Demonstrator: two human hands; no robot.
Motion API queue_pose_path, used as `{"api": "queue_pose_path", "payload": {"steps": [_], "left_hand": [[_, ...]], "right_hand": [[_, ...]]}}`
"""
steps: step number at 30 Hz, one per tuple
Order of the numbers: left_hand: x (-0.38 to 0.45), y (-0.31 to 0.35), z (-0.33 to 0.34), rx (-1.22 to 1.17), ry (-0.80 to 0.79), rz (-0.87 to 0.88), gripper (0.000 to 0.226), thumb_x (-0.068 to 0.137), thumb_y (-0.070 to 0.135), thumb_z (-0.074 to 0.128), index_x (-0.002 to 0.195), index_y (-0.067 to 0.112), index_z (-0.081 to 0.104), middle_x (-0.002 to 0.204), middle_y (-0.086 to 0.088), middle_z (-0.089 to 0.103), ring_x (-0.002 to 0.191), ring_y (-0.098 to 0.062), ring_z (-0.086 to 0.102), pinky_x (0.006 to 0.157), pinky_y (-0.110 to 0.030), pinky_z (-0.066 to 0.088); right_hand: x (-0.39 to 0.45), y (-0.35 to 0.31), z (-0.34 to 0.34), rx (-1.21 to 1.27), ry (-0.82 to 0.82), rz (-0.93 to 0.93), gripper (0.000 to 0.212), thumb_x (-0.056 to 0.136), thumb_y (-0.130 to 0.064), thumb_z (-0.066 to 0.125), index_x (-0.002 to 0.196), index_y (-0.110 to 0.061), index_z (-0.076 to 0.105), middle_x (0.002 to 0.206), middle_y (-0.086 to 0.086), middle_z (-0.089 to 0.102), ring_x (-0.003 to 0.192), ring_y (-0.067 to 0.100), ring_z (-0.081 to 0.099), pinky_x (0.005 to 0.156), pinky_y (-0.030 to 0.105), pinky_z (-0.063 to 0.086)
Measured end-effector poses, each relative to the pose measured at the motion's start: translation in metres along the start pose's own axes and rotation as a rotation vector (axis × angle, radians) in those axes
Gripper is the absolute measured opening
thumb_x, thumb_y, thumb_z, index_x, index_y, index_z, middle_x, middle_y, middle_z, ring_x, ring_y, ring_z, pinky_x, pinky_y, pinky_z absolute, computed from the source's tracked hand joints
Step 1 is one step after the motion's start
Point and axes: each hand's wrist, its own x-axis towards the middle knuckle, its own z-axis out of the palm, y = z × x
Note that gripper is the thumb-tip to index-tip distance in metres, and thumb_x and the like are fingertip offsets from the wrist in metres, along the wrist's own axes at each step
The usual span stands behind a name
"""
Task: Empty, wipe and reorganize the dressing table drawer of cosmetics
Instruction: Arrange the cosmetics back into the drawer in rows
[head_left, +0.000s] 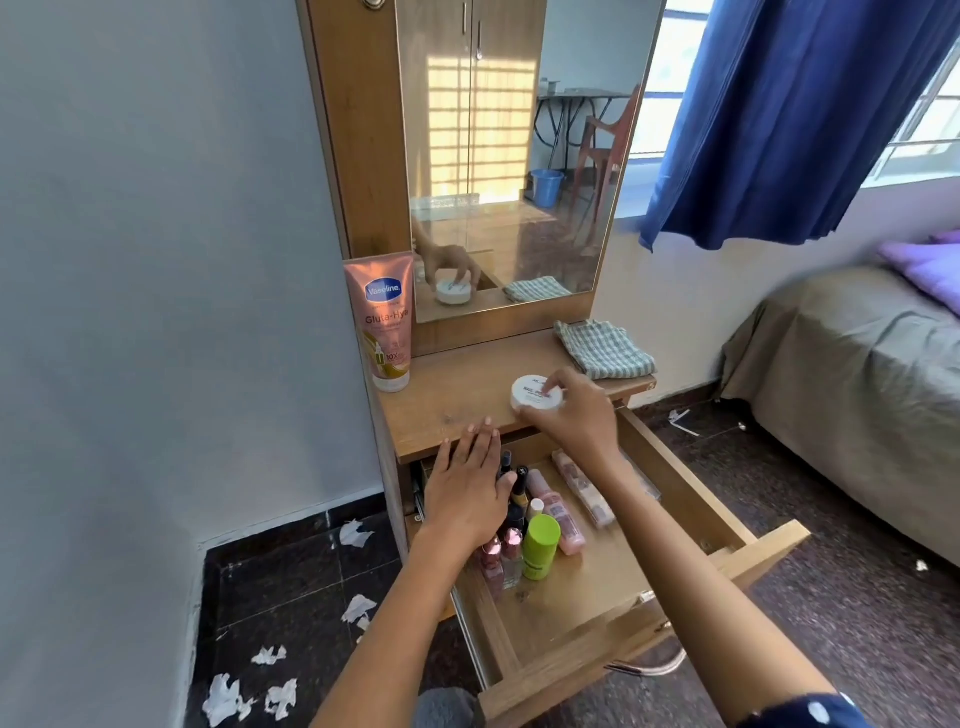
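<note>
On the tabletop (457, 410), the right hand (576, 421) grips a white jar (535, 393) from above, fingers curled round its lid, near a folded checked cloth (602, 349) at the far right. Far left stands a pink tube (384, 317) by the mirror (519, 156). Over the open drawer (587, 582), the left hand (467, 488) lies flat with fingers straight, holding nothing, above bottles (540, 530) clustered at its left side.
</note>
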Motion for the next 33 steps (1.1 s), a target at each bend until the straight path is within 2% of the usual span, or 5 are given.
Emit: {"api": "queue_pose_path", "payload": {"steps": [6, 9, 16, 24, 33], "left_hand": [[0.001, 0.001, 0.001, 0.003, 0.0, -0.008, 0.059, 0.102, 0.042, 0.015, 0.15, 0.016, -0.006, 0.156, 0.003, -0.017, 0.143, -0.013, -0.016, 0.113, -0.035, -0.013], [0.001, 0.002, 0.001, 0.007, -0.006, -0.014, 0.059, 0.102, 0.042, 0.014, 0.15, 0.016, -0.006, 0.156, 0.002, -0.018, 0.143, -0.013, -0.017, 0.114, -0.036, -0.012], [0.001, 0.001, 0.003, 0.001, -0.007, -0.015, 0.059, 0.102, 0.042, 0.015, 0.15, 0.016, -0.007, 0.156, 0.003, -0.019, 0.143, -0.013, -0.017, 0.114, -0.037, -0.011], [0.001, 0.001, 0.001, -0.001, -0.026, -0.013, 0.058, 0.102, 0.042, 0.015, 0.15, 0.016, -0.007, 0.156, 0.003, -0.02, 0.143, -0.013, -0.016, 0.115, -0.038, -0.01], [-0.003, -0.006, -0.013, -0.01, 0.037, 0.029, 0.058, 0.102, 0.042, 0.016, 0.151, 0.017, -0.001, 0.159, 0.0, -0.007, 0.144, -0.013, -0.009, 0.114, -0.04, -0.011]], "right_hand": [[-0.037, 0.055, -0.037, -0.07, 0.031, 0.079, 0.039, 0.066, -0.049, 0.079, 0.08, -0.019, 0.057, 0.081, 0.0, 0.063, 0.073, 0.018, 0.059, 0.055, 0.028, 0.037], [-0.047, 0.07, -0.036, -0.147, 0.03, 0.147, 0.04, 0.067, -0.052, 0.076, 0.079, -0.018, 0.057, 0.082, 0.004, 0.065, 0.078, 0.023, 0.061, 0.059, 0.029, 0.036], [-0.046, 0.082, -0.015, -0.401, -0.225, 0.222, 0.055, 0.071, -0.062, 0.066, 0.1, -0.015, 0.059, 0.102, 0.008, 0.063, 0.099, 0.026, 0.061, 0.069, 0.031, 0.041], [-0.052, 0.083, -0.011, -0.466, -0.31, 0.223, 0.05, 0.078, -0.046, 0.07, 0.114, -0.013, 0.056, 0.115, 0.01, 0.057, 0.111, 0.028, 0.054, 0.082, 0.036, 0.048], [-0.07, 0.024, -0.023, -0.153, -0.014, 0.06, 0.02, 0.085, -0.034, 0.067, 0.097, -0.018, 0.065, 0.104, -0.002, 0.064, 0.091, 0.019, 0.061, 0.066, 0.029, 0.046]]}}
